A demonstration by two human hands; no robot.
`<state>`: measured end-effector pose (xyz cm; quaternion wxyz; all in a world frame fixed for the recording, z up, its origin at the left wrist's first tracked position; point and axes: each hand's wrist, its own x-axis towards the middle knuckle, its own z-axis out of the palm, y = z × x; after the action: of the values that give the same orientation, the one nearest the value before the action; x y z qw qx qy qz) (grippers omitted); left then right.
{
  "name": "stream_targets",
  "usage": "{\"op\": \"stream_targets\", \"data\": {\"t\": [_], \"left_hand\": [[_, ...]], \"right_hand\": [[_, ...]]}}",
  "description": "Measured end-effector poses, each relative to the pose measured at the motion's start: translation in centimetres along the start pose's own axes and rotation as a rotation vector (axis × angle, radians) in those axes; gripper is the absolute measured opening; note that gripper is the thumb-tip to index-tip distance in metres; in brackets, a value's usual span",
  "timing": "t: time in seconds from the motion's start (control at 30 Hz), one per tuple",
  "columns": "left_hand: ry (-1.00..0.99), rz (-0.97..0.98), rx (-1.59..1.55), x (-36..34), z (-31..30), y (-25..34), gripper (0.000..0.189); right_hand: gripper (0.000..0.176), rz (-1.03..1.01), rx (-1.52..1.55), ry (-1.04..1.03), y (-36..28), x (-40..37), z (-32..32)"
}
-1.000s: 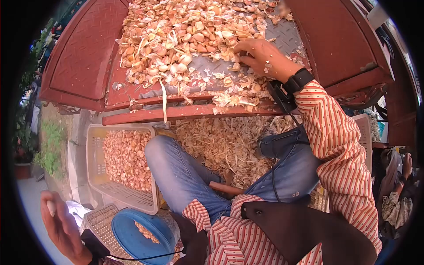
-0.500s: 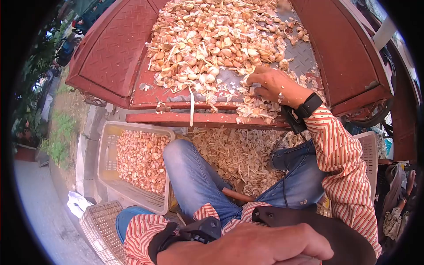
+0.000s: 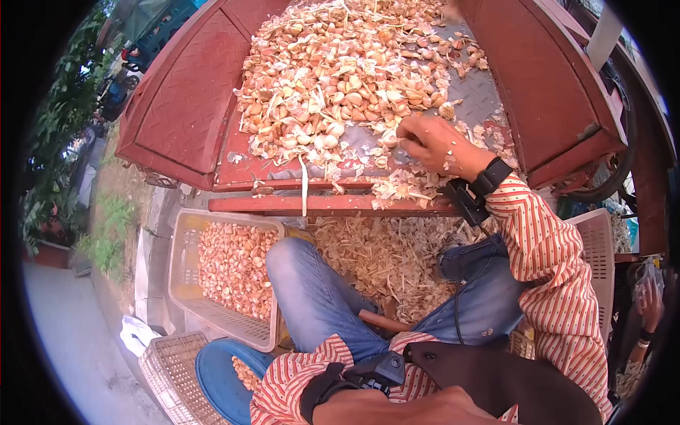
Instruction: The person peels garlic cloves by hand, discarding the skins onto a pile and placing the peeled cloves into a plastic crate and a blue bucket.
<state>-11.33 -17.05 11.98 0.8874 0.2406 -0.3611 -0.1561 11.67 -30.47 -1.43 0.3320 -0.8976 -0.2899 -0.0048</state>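
My right hand [image 3: 440, 145] rests palm down at the near right of a heap of garlic cloves [image 3: 347, 85] on a red metal cart bed [image 3: 283, 168]. Its fingers are curled in against the garlic and skins; what they hold, if anything, is hidden. Loose papery skins [image 3: 404, 187] lie just below that hand at the bed's front edge. My left hand [image 3: 418, 407] is low in the view, over my lap, its fingers hidden. Both wrists wear black straps.
At left stands a plastic crate [image 3: 177, 262] of cloves, with a blue round container [image 3: 219, 375] and a woven basket [image 3: 173, 365] below. Husks [image 3: 382, 255] cover the ground between my legs. Another person's hand [image 3: 648, 308] shows at the right edge.
The view has shifted slightly. My left hand has dropped lower, its fingers now out of sight. Cloves in the blue container and the other person's hand have come into view.
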Motion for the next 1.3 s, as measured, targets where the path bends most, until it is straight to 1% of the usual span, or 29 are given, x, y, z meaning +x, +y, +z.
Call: {"op": "stream_targets", "data": {"t": [0.03,0.07,0.17,0.2,0.3,0.43,0.5,0.6,0.63,0.7,0.73,0.77,0.83,0.87,0.9,0.93,0.97,1.0,1.03,1.1,1.17,1.23,1.3], "left_hand": [[-0.002,0.012,0.004,0.0,0.1,-0.1,0.028],[-0.002,0.023,-0.001,0.0,0.1,-0.3,0.028],[0.006,0.039,-0.02,-0.1,0.5,-0.6,0.028],[0.007,0.034,-0.023,-0.2,0.7,-0.7,0.028],[-0.014,0.023,-0.006,-0.4,0.4,-0.7,0.028],[-0.004,0.052,-0.031,-0.3,0.0,-1.1,0.029],[-0.005,-0.002,0.057,-0.3,-0.7,-0.7,0.029],[-0.014,-0.157,0.382,0.1,-4.5,4.0,0.027],[0.197,-0.129,0.51,-0.7,-5.6,5.1,0.03],[0.647,-0.14,0.732,-2.3,-7.9,7.4,0.036],[0.876,-0.083,0.802,-3.0,-10.6,8.9,0.034],[0.966,-0.093,0.875,-4.7,-13.9,11.0,0.032],[1.216,-0.275,1.454,-10.0,-21.1,14.1,0.031],[1.182,-0.28,1.633,-12.4,-23.4,14.8,0.031],[1.14,-0.283,1.811,-14.6,-25.2,15.2,0.031],[1.087,-0.286,1.986,-14.7,-25.4,15.0,0.032],[1.051,-0.29,1.873,-14.6,-25.6,14.6,0.03],[1.026,-0.29,1.758,-12.3,-24.2,13.0,0.029],[1.0,-0.284,1.645,-9.8,-22.9,11.5,0.027],[0.857,-0.287,1.587,-5.0,-20.6,8.6,0.024],[0.719,-0.342,1.508,-1.2,-19.4,5.7,0.023],[0.513,-0.296,1.638,1.8,-19.8,2.4,0.023],[0.274,-0.193,1.881,3.6,-21.9,-1.0,0.021]], "right_hand": [[0.014,0.106,0.09,0.013,-0.1,-0.1,-0.8],[0.013,0.191,0.419,0.033,1.3,0.0,-0.4],[0.014,0.44,0.874,0.076,0.8,-0.9,-1.9],[0.016,0.495,0.981,0.027,1.2,-1.0,-2.1],[0.016,0.576,1.157,-0.038,1.5,-1.0,-2.2],[0.018,0.485,1.231,-0.034,1.3,-0.9,-2.3],[0.019,0.459,1.245,-0.044,1.5,-0.8,-2.2],[0.019,0.408,1.228,-0.033,1.3,-1.1,-2.1],[0.019,0.385,1.196,-0.033,1.5,-1.1,-2.2],[0.019,0.338,1.139,-0.032,1.7,-1.1,-2.0],[0.021,0.332,1.111,0.015,1.1,-1.2,-2.0],[0.022,0.321,1.027,0.034,1.0,-1.1,-2.0],[0.023,0.305,0.857,0.065,1.0,-1.0,-2.0],[0.023,0.281,0.674,0.106,1.4,-0.9,-1.5],[0.022,0.238,0.565,0.134,2.3,-0.7,-0.9],[0.022,0.198,0.453,0.161,3.1,-0.6,-0.3],[0.021,0.157,0.339,0.18,3.7,-0.7,0.1],[0.016,0.147,0.338,0.24,3.1,-0.6,0.1],[0.016,0.157,0.287,0.216,2.5,-0.6,-0.3],[0.015,0.18,0.189,0.175,1.2,-0.6,-1.0],[0.012,0.104,0.105,0.14,0.8,-0.4,-0.8],[0.01,0.031,0.032,0.147,0.7,-0.2,-0.4],[0.01,-0.04,-0.036,0.193,1.0,-0.2,0.1]]}}
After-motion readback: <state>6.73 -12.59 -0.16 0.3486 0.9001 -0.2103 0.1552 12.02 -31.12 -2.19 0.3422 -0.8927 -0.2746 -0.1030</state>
